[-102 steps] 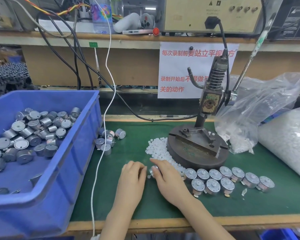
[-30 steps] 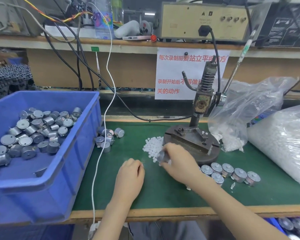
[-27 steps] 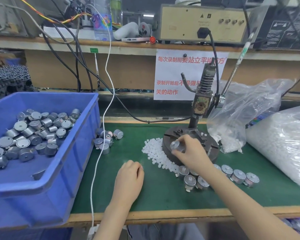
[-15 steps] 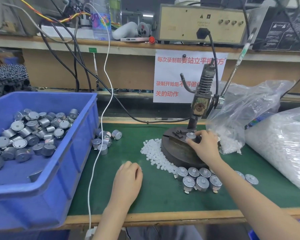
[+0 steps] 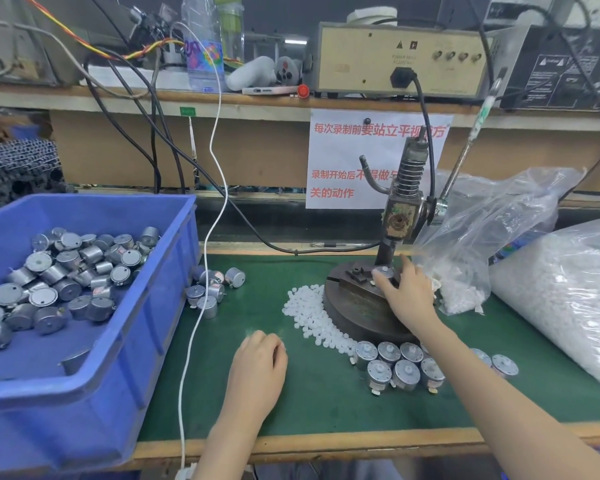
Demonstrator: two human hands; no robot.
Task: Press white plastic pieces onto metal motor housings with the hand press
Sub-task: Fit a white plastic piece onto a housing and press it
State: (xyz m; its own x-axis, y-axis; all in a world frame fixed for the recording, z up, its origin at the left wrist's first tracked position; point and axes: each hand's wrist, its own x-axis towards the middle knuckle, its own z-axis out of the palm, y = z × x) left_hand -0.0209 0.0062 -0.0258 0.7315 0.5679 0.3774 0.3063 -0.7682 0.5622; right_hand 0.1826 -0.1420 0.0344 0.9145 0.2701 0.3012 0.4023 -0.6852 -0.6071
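Note:
The hand press (image 5: pixel 400 216) stands on a round dark base (image 5: pixel 354 306) on the green mat, its long lever (image 5: pixel 465 157) raised to the upper right. My right hand (image 5: pixel 407 296) grips a metal motor housing (image 5: pixel 383 273) on the base's fixture, right under the ram. My left hand (image 5: pixel 260 362) rests curled on the mat, nothing visible in it. Loose white plastic pieces (image 5: pixel 309 313) lie along the base's left edge. Several housings with white pieces on top (image 5: pixel 395 365) sit in front of the base.
A blue bin (image 5: pixel 146 306) of metal housings fills the left. A few loose housings (image 5: pixel 208 289) lie beside it. A white cable (image 5: pixel 201 306) crosses the mat. Clear bags of white pieces (image 5: pixel 568 292) crowd the right. The bench's wooden edge (image 5: pixel 326 441) runs along the front.
My right hand carried a housing from the mat up onto the press base and set it under the ram. My left hand stayed resting on the mat.

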